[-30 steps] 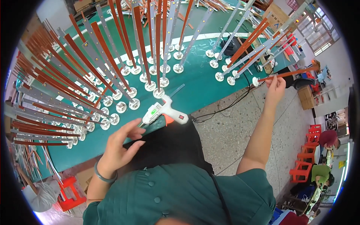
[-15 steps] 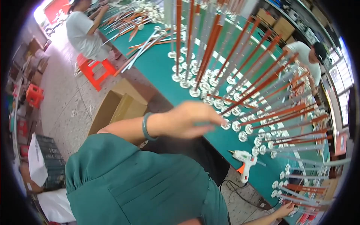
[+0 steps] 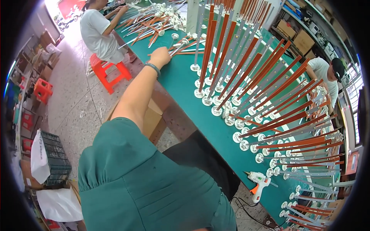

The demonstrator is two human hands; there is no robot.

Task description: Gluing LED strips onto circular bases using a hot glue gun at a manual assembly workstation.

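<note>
My left hand (image 3: 160, 56) is stretched out to the far left of the green table, its fingers curled at the near end of a white strip with a round base (image 3: 185, 41). The back of the hand hides what the fingertips hold, if anything. Beyond it lies a loose pile of brown and white strips (image 3: 150, 27) with white bases. To the right of my arm, several brown and grey strips (image 3: 227, 61) stand upright on round white bases (image 3: 216, 110) in long rows. My right hand is out of view.
A white glue gun (image 3: 259, 184) lies at the table's near edge, its cord hanging down. Below my left arm is an open cardboard box (image 3: 154, 121). One person sits on a red stool (image 3: 110, 75) at far left; another person (image 3: 323, 75) bends behind the rows at right.
My left hand has swung from beside the standing strips, far and left to the loose pile. My right hand has dropped out of the lower right of the view, which has shifted slightly.
</note>
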